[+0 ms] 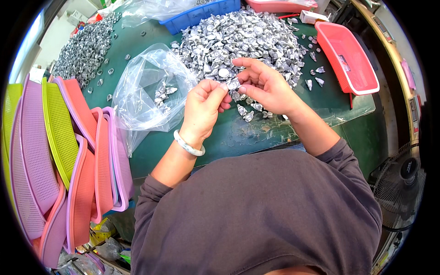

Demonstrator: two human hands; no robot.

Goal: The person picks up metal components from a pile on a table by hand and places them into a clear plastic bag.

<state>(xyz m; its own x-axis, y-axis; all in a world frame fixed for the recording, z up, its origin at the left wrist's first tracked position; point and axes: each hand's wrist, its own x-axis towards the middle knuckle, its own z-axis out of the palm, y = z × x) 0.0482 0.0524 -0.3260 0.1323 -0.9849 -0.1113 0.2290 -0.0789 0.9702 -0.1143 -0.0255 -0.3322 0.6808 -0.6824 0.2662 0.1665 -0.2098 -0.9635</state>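
My left hand (pixel 205 106) and my right hand (pixel 263 85) meet over the green table (pixel 238 133), both pinching one small silver metal piece (pixel 233 84) between their fingertips. A pale bangle (pixel 188 144) circles my left wrist. Just behind the hands lies a big heap of silver metal pieces (pixel 243 41). A few loose pieces (pixel 250 111) sit on the table under my right hand. To the left stands an open clear plastic bag (pixel 149 89) with a few pieces inside.
A pink basket (pixel 348 57) stands at the right, a blue tray (pixel 197 14) at the back. A second heap of metal rings (pixel 87 46) lies far left. Stacked coloured baskets (pixel 64 156) stand on edge at my left. A fan (pixel 398 183) is low right.
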